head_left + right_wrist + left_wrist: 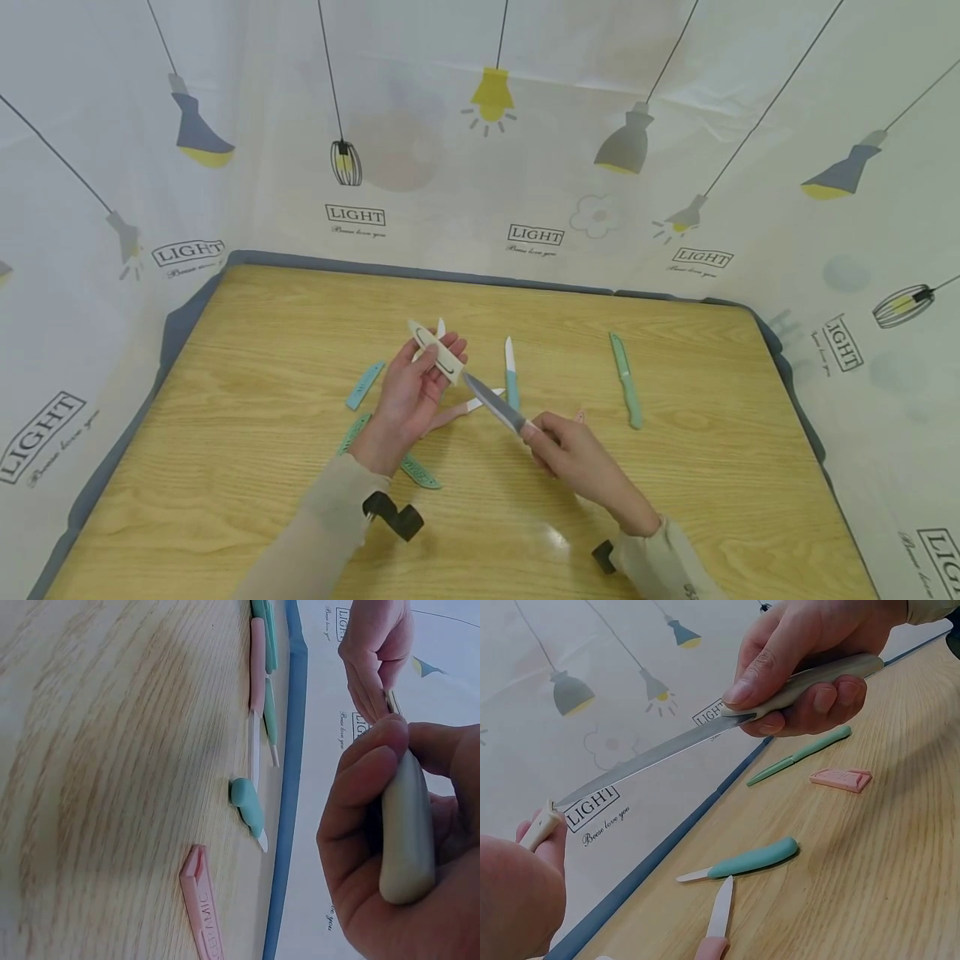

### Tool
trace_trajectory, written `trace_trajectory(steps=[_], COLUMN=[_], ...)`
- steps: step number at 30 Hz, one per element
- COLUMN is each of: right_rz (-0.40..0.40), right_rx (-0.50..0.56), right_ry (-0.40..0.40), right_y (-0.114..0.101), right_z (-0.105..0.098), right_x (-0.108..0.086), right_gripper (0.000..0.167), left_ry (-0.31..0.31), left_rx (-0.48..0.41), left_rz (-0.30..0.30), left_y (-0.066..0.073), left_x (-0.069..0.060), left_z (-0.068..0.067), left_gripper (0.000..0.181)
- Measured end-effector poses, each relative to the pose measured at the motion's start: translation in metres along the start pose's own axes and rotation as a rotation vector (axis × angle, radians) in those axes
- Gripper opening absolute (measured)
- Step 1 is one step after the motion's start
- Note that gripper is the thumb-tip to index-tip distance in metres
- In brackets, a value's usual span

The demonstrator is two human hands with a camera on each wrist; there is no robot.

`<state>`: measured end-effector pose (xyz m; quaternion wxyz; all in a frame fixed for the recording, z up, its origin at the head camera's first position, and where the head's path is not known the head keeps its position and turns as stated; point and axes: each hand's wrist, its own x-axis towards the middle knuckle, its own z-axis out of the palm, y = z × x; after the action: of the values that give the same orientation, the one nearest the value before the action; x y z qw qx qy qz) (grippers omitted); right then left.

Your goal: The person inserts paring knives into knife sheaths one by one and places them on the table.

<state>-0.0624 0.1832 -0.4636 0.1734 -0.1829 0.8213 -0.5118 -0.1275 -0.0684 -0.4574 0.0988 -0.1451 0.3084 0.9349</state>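
Observation:
My left hand [405, 400] holds a cream knife sheath [437, 353], with the thumb on top of it. In my right hand [576, 457] is a knife with a grey metal blade [493, 402]; the fingers curl round its cream handle [409, 840]. The blade tip points at the sheath's end, and in the left wrist view it looks to be at the mouth; whether it is inside I cannot tell. Beneath the hands lie a pink knife [452, 414] and a blue-handled knife [512, 375], their white blades bare. A white blade [441, 327] shows behind my left hand.
Left of my left hand lies a blue sheath [365, 386]. Green pieces [422, 473] stick out on both sides of the left wrist. A green knife [626, 382] lies at the right, and a pink sheath [201, 907] near my right hand. A lamp-print curtain [450, 192] surrounds the table.

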Motion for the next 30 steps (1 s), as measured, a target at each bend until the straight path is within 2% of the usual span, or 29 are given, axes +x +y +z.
trace_trajectory(steps=[5,9,16,20,24,30], right_rz=[-0.008,0.008,0.096,0.143,0.119,0.093], right_rx=[-0.006,-0.059,-0.092,-0.091,-0.090,-0.016], right_ry=[0.007,0.038,0.068,0.062,0.044,-0.025], right_y=[-0.0005,0.0002,-0.0006,-0.0032,-0.0033,-0.0031], right_z=[0.0001,0.0014,0.0056,0.0066,0.0071,0.0083], right_x=[-0.0003,-0.0012,-0.0012,-0.0013,-0.0020,-0.0034], right_gripper=[0.030,0.032,0.037,0.038,0.036,0.036], left_ry=[-0.032,-0.053,-0.036,-0.018,-0.029,-0.053], left_rx=[0.026,0.038,0.098,0.104,0.127,0.236], left_rz=[0.007,0.019,0.008,-0.001,0.007,0.017], left_y=[0.0007,0.0007,-0.0014,-0.0023,-0.0034,-0.0062], left_x=[-0.0013,-0.0024,-0.0025,-0.0034,-0.0036,-0.0051], left_z=[0.0004,0.0017,0.0042,0.0061,0.0069,0.0086], left_gripper=[0.039,0.039,0.029,0.026,0.027,0.035])
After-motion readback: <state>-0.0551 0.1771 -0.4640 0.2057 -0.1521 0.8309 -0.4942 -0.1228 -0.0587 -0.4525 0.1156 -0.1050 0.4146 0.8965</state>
